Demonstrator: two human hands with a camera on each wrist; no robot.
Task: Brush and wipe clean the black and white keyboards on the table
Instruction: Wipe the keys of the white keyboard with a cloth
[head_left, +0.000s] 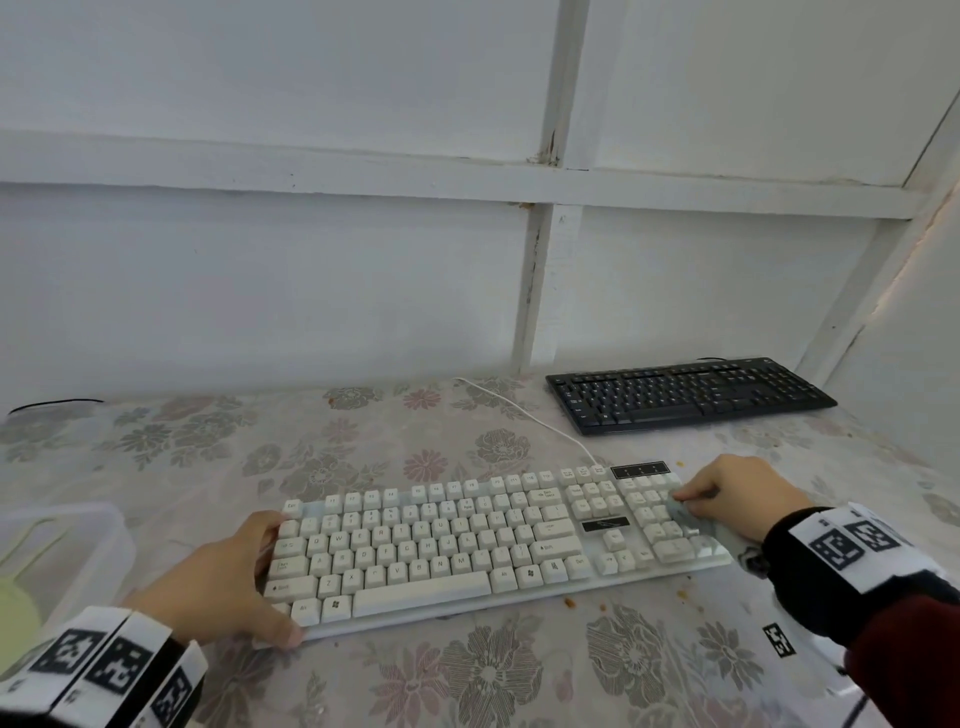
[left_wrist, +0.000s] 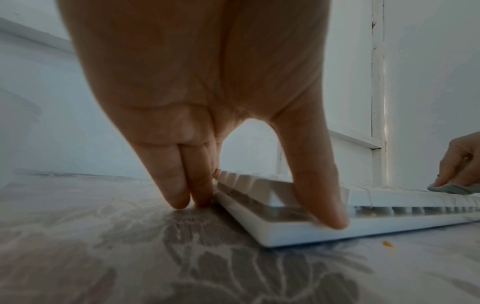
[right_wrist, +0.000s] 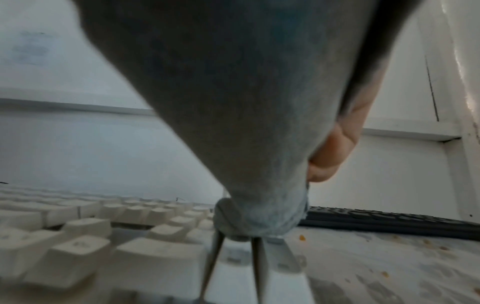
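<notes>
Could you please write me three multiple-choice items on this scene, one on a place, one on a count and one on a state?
1. Where does the black keyboard lie?
A. At the table's far right, beyond the white keyboard
B. Stacked on the white keyboard
C. Inside the plastic box

2. How many keyboards lie on the table?
A. One
B. Two
C. Three

3. What is the right hand doing?
A. Resting flat and empty on the table
B. Holding a cloth on the number pad
C. Lifting the black keyboard

Key: 1 A, it sits by the back wall at the right; 2 B, one white and one black; 3 B, its fingers hold the grey cloth on the keys while the left hand steadies the white keyboard's left end.
</notes>
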